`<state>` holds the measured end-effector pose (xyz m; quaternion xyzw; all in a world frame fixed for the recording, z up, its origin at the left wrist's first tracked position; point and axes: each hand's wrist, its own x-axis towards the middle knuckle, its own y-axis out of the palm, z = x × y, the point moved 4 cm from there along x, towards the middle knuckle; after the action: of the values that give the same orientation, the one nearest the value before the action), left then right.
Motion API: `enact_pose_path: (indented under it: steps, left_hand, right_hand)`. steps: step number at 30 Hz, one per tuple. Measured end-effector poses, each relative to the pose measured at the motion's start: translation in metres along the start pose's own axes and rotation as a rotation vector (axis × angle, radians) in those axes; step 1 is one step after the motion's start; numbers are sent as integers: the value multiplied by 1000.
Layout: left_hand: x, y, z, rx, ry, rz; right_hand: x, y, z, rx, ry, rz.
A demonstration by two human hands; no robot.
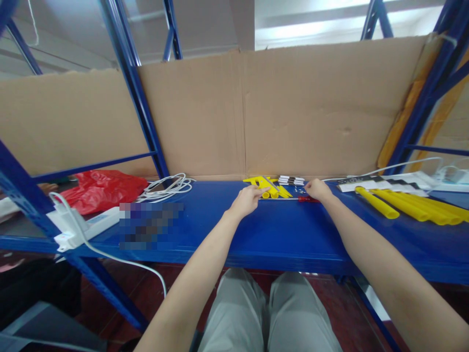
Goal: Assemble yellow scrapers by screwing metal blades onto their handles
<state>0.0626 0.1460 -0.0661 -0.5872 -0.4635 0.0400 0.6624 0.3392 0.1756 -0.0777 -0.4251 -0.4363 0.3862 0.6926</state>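
My left hand [246, 201] reaches to the back middle of the blue shelf, fingers closed at the edge of a yellow plastic part [273, 191]. More yellow pieces lie bunched around it. My right hand [318, 189] is curled beside some tiny metal pieces [298, 189], too small to name; anything between its fingers is hidden. A screwdriver with a red handle [305, 199] lies crosswise, its thin shaft pointing toward my left hand and its handle end hidden by my right hand. Behind it sits a small stack of black-and-white pieces [291, 180].
Several yellow tubes [410, 205] lie at the right, by a black-and-white sheet [384, 183]. At the left are a coiled white cable [172, 187], a red plastic bag [104, 190] and a white power strip [97, 225]. A cardboard panel [311, 112] backs the blue shelf [278, 239].
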Motion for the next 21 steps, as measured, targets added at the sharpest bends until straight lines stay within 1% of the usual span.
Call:
enact_pose_path:
  steps: [6, 12, 14, 19, 21]
  left_hand:
    - [-1, 0, -1, -23, 16, -1]
    - [-1, 1, -1, -50, 16, -3]
    - [-1, 1, -1, -53, 14, -4]
    - [-1, -2, -2, -92, 3, -23]
    - [0, -6, -2, -143, -6, -53]
  right_hand:
    - [4, 6, 3, -80, 50, 67]
    - [4, 4, 9, -100, 25, 88]
    - [3, 4, 10, -104, 36, 97]
    - [10, 9, 7, -155, 72, 121]
    - [16, 13, 3, -141, 54, 117]
